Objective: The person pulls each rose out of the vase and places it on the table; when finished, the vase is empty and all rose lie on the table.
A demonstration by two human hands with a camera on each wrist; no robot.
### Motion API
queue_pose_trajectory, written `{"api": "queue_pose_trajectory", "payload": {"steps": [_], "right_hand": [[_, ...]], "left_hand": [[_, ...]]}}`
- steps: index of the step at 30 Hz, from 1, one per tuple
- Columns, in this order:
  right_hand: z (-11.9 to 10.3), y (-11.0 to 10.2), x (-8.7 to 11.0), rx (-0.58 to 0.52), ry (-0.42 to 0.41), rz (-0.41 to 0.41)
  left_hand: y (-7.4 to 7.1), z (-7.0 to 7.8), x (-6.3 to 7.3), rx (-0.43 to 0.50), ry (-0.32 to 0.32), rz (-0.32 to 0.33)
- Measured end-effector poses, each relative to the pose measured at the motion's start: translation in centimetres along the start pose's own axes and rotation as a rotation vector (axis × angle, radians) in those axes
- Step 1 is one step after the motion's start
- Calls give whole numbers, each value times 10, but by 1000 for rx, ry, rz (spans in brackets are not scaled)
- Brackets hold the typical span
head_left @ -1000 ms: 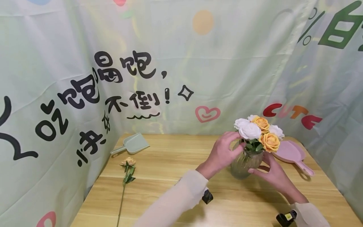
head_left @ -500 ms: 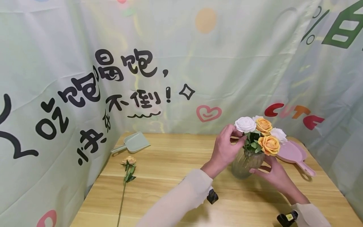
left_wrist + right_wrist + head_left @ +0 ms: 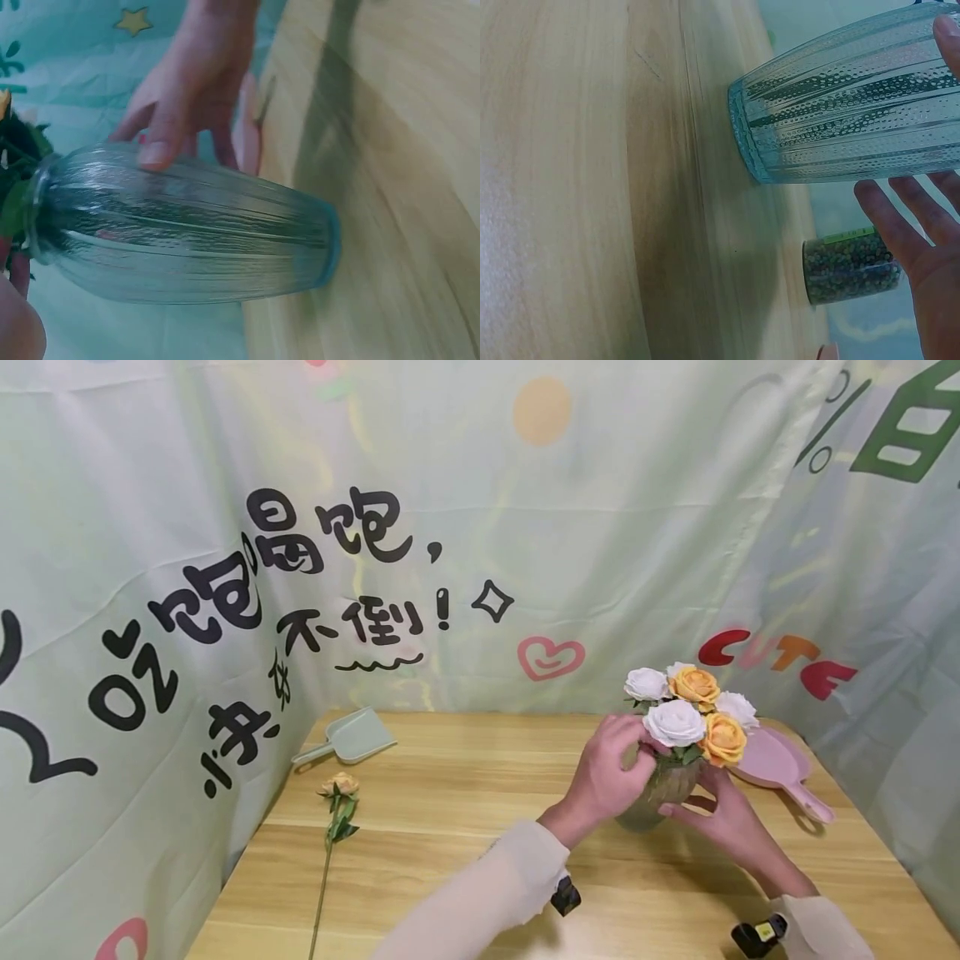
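Observation:
A ribbed clear glass vase [image 3: 663, 793] stands on the wooden table, holding several white and orange roses. My left hand [image 3: 611, 768] is at its mouth, fingers curled in under the front white rose [image 3: 675, 723], pinching it just below the bloom; the fingertips are partly hidden by petals. My right hand [image 3: 723, 814] holds the vase from the right. In the left wrist view its thumb [image 3: 156, 154] lies on the glass, with the other fingers behind. An orange rose [image 3: 723, 739] leans over the rim above the right hand.
Right of the vase lies a pink pan [image 3: 772, 760]. A single peach rose [image 3: 341, 787] with a long stem lies at left, below a grey-green scoop [image 3: 362, 739]. In the right wrist view, a jar of dark beads [image 3: 851, 268] stands beyond the vase. Printed cloth [image 3: 450, 460] hangs behind the table.
My left hand has shifted slightly right, and a white bloom now sits lower at the front of the bunch, with another white one showing behind it. My right hand stays at the vase.

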State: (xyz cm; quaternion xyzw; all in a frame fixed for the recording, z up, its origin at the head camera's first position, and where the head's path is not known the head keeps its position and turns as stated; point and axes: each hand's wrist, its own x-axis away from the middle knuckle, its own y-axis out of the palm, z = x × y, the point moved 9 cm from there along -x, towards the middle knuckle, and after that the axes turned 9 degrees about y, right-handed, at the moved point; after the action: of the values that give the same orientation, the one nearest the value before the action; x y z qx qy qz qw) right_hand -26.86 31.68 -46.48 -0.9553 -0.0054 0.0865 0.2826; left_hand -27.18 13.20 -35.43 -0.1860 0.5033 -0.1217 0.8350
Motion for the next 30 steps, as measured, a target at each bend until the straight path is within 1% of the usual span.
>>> {"api": "queue_pose_trajectory", "payload": {"steps": [3, 5, 6, 8, 9, 11, 13, 14, 16, 18, 22, 25, 30], "right_hand": [[-4, -1, 2, -25, -47, 18], [-4, -2, 2, -36, -58, 23], [-4, -2, 2, -37, -56, 25], [-3, -1, 2, -30, -46, 21], [-3, -1, 2, -21, -40, 20], [-2, -1, 1, -3, -26, 15], [-1, -1, 0, 11, -13, 6], [-1, -1, -1, 17, -10, 5], [-1, -1, -2, 20, -7, 0], [-2, 0, -2, 19, -8, -1], [-4, 1, -1, 19, -24, 0], [-4, 2, -1, 23, -26, -1], [-3, 1, -1, 32, -12, -7]], "left_hand": [[11, 5, 3, -122, 37, -87], [16, 6, 4, -189, 50, -126], [17, 6, 4, -220, 51, -133], [15, 6, 2, -242, 55, -107], [12, 6, 1, -240, 57, -82], [5, 5, -2, -197, 52, -19], [-2, 5, -4, -113, 45, 39], [-4, 5, -5, -79, 44, 56], [-6, 5, -5, -32, 40, 64], [-6, 5, -4, -11, 41, 52], [-4, 7, -4, -12, 41, 43], [-5, 8, -6, -19, 54, 59], [-7, 15, -10, -100, 130, 78]]}}
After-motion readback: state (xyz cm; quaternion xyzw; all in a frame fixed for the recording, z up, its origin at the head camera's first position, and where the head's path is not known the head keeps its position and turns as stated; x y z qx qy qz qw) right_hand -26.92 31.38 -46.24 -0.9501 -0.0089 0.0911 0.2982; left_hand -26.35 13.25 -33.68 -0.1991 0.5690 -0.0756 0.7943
